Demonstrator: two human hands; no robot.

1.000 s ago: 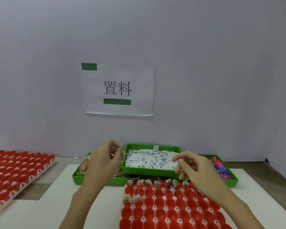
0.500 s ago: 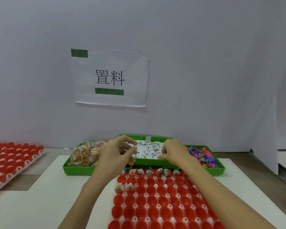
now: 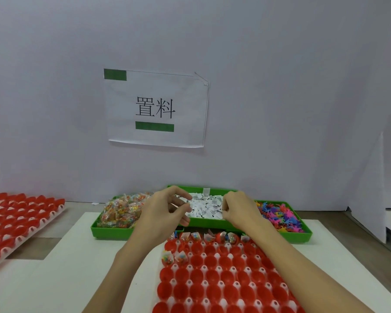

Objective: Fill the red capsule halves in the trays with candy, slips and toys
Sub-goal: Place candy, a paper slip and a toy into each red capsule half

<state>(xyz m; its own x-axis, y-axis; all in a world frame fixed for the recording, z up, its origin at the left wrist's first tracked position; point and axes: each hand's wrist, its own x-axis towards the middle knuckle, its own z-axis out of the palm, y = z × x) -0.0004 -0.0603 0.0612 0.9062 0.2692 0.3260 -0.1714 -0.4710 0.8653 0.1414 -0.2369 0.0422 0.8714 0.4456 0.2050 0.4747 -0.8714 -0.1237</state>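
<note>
A white tray of red capsule halves [image 3: 224, 279] lies in front of me; its far row and two halves at the left hold candy packets [image 3: 209, 237]. Behind it stand green bins with wrapped candy [image 3: 122, 211], white paper slips [image 3: 207, 206] and coloured plastic toys [image 3: 280, 215]. My left hand [image 3: 165, 213] hovers at the left edge of the slip bin, fingers curled, pinching what looks like a white slip. My right hand [image 3: 237, 208] reaches into the slip pile with fingers curled down on the slips; its fingertips are hidden.
A second tray of red capsule halves [image 3: 16, 220] sits at the far left, partly off the white table mat [image 3: 77, 267]. A paper sign [image 3: 156, 109] hangs on the grey wall. A white partition [image 3: 370, 188] stands at the right.
My right hand has moved left from the toy bin's side into the slip pile. My left hand has shifted right toward the slip bin. The view has tilted.
</note>
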